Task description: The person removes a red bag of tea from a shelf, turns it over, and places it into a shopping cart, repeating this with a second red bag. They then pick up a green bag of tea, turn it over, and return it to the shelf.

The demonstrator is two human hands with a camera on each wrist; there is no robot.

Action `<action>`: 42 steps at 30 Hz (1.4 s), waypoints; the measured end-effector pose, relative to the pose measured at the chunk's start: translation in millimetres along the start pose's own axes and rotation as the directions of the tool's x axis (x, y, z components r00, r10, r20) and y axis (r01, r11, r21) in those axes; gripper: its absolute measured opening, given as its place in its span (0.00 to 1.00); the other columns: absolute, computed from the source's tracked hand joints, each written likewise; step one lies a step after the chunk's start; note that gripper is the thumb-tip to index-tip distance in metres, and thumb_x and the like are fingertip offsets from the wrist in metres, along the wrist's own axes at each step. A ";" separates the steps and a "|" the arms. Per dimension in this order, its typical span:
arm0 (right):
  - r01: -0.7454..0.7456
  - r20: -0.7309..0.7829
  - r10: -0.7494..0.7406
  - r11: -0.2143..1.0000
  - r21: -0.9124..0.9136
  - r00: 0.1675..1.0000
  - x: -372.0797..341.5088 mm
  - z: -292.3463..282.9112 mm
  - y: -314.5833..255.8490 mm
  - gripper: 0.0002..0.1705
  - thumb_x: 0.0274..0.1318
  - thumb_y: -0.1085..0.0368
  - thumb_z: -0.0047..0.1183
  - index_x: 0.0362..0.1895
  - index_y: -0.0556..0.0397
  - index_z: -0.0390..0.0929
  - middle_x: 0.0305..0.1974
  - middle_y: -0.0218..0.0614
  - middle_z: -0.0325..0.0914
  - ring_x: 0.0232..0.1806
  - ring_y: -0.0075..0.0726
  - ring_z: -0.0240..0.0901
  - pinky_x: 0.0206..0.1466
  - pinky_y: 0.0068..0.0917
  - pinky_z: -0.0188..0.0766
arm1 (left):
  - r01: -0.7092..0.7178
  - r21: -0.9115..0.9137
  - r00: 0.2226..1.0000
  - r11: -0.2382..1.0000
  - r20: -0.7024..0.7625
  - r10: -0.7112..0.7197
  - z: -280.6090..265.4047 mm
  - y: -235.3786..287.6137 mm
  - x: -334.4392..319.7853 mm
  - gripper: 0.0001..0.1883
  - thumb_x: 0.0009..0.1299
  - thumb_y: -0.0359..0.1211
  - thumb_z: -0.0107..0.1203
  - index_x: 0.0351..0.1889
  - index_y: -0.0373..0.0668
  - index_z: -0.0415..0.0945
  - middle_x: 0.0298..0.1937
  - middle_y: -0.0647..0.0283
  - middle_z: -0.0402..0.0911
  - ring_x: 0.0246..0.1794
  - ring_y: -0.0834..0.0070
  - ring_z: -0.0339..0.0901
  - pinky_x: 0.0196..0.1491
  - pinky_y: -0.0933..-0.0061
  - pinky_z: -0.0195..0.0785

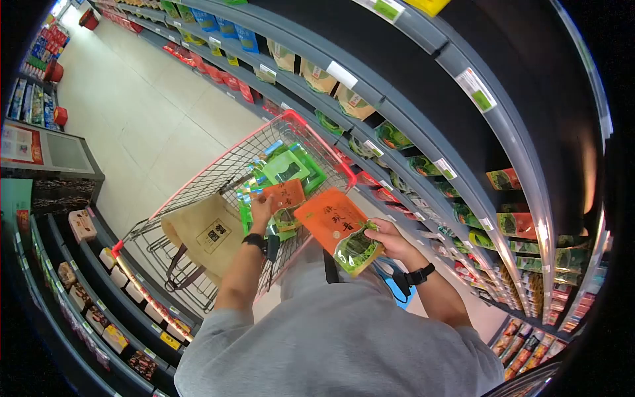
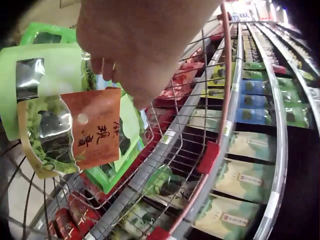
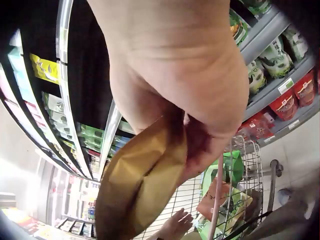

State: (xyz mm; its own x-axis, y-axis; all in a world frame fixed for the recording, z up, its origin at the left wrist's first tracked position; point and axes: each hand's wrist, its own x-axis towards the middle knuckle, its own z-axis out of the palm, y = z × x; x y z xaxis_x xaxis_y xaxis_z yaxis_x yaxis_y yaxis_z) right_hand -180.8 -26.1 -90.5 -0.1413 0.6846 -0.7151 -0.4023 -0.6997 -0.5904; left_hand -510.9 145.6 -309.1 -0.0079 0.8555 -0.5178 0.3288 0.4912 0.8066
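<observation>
My right hand [image 1: 391,239] grips an orange stand-up pouch [image 1: 338,221] by its lower right side, thumb on the front. Dark lettering and a clear window with green contents show on it; its gold back [image 3: 145,175] faces the right wrist camera. A similar orange pouch [image 2: 97,127] lies in the shopping cart [image 1: 198,172] on top of several green packets [image 1: 288,165]. Over that pouch's top edge is my left hand [image 1: 262,210]. Its fingers [image 3: 181,219] look loosely extended and hold nothing in the right wrist view.
A beige tote bag [image 1: 208,235] with dark handles hangs in the cart's near left part. Shelves with pouches [image 1: 317,76] run along the right, and another shelf row [image 1: 92,298] stands at left. Pale floor tiles [image 1: 159,92] stretch ahead. A blue item [image 1: 400,288] hangs near my right wrist.
</observation>
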 end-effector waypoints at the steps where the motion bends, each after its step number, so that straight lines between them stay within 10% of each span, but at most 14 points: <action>1: 0.012 -0.066 -0.017 0.998 -0.067 0.998 4.0 -0.1 1.8 0.20 0.57 0.65 0.58 0.53 0.57 0.70 0.42 0.34 0.77 0.43 0.26 0.75 0.45 0.25 0.72 | 0.011 0.134 1.000 0.991 -0.031 -0.007 -3.6 -19.4 18.4 0.19 0.65 0.41 0.58 0.38 0.31 0.76 0.36 0.60 0.80 0.35 0.75 0.75 0.40 0.70 0.68; 6: 0.013 -0.335 -0.054 0.992 -0.123 0.941 3.4 12.9 3.3 0.20 0.54 0.66 0.61 0.50 0.57 0.72 0.40 0.33 0.77 0.40 0.27 0.74 0.44 0.26 0.72 | 0.172 -0.058 0.985 0.983 -0.007 -0.172 10.9 -86.6 75.9 0.27 0.58 0.49 0.63 0.34 0.29 0.74 0.37 0.53 0.79 0.40 0.59 0.78 0.45 0.63 0.69; 16: 0.022 -0.384 -0.051 0.996 -0.081 0.922 3.1 29.4 8.6 0.18 0.54 0.67 0.61 0.48 0.57 0.72 0.39 0.33 0.77 0.40 0.26 0.75 0.44 0.24 0.72 | 0.290 -0.002 0.941 0.957 -0.184 -0.285 35.1 -59.6 78.1 0.28 0.61 0.46 0.62 0.42 0.25 0.74 0.40 0.48 0.80 0.39 0.63 0.78 0.44 0.64 0.69; 24: -0.021 -0.391 -0.023 0.994 -0.108 0.920 3.9 33.0 12.3 0.18 0.55 0.66 0.60 0.47 0.57 0.72 0.38 0.33 0.77 0.39 0.26 0.74 0.42 0.24 0.72 | 0.146 -0.257 0.966 0.955 0.245 -0.082 17.5 -25.4 53.0 0.12 0.67 0.34 0.55 0.44 0.36 0.78 0.34 0.66 0.80 0.30 0.80 0.71 0.34 0.75 0.64; 31: 0.018 -0.339 -0.121 0.956 -0.291 0.933 27.9 45.0 12.3 0.18 0.55 0.64 0.60 0.47 0.58 0.72 0.39 0.33 0.76 0.41 0.26 0.74 0.43 0.24 0.70 | 0.032 -0.183 0.959 0.983 0.282 0.021 -8.1 -61.5 57.6 0.09 0.70 0.32 0.51 0.41 0.36 0.79 0.32 0.69 0.78 0.28 0.81 0.69 0.32 0.76 0.63; 37: 0.133 -0.253 -0.262 0.891 -0.434 0.931 77.5 62.0 11.6 0.30 0.56 0.61 0.58 0.60 0.61 0.64 0.51 0.43 0.73 0.51 0.35 0.71 0.54 0.31 0.68 | -0.074 0.073 0.972 0.995 0.227 0.056 -47.6 -103.0 93.2 0.11 0.72 0.35 0.49 0.40 0.37 0.78 0.27 0.70 0.74 0.25 0.83 0.66 0.29 0.75 0.60; 42: 0.112 -0.349 -0.270 0.904 -0.412 0.897 80.5 59.9 10.0 0.31 0.58 0.61 0.54 0.62 0.60 0.61 0.61 0.45 0.65 0.59 0.41 0.66 0.58 0.34 0.65 | 0.004 -0.126 1.000 0.992 0.002 -0.004 -56.1 -72.7 72.7 0.11 0.69 0.34 0.48 0.40 0.38 0.78 0.30 0.67 0.78 0.29 0.80 0.72 0.32 0.76 0.64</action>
State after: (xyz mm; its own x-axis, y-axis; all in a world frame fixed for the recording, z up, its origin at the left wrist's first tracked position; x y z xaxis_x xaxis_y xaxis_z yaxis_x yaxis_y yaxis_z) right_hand -250.4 34.2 -131.6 0.2978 0.7317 -0.6131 -0.0071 -0.6405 -0.7679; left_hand -588.4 181.3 -389.4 -0.0074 0.8534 -0.5211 0.2076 0.5111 0.8341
